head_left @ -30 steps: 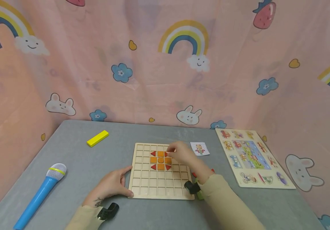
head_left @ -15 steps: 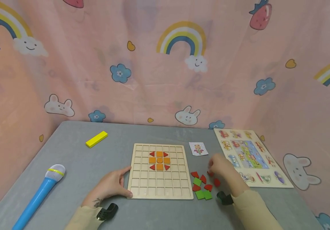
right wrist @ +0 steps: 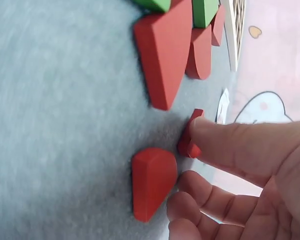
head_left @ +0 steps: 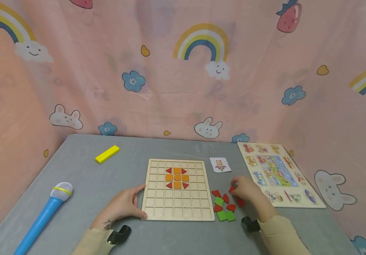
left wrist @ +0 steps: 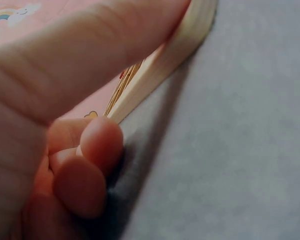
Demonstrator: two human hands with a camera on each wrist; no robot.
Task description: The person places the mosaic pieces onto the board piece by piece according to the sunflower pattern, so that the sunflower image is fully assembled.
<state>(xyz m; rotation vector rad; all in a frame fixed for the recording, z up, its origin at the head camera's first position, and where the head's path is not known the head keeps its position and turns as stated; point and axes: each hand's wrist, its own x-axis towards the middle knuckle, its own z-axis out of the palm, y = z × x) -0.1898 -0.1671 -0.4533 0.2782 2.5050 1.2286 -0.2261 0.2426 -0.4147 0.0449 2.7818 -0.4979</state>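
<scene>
A wooden grid board [head_left: 179, 203] lies mid-table, with orange squares, an orange round piece [head_left: 177, 177] and red triangles [head_left: 169, 170] in its cells. My left hand [head_left: 123, 203] rests against the board's left edge, thumb near the front corner; in the left wrist view the thumb lies along the wooden edge [left wrist: 155, 75]. To the right of the board are loose red pieces [right wrist: 154, 182] and green squares [head_left: 221, 215]. Among them my right hand [head_left: 247, 189] pinches a small red piece [right wrist: 186, 137], thumb on it; the index finger is mostly hidden.
Behind the loose pieces lies a small pattern card [head_left: 220, 165]. A picture puzzle board [head_left: 278, 171] stands at the table's right side. On the left are a blue toy microphone [head_left: 44, 216] and a yellow bar [head_left: 107, 154]. A printed pink cloth hangs behind the table.
My right hand has left a red triangle at the top right of the orange pattern and moved right to the loose pieces, where it has taken hold of a red one. My left hand stays put.
</scene>
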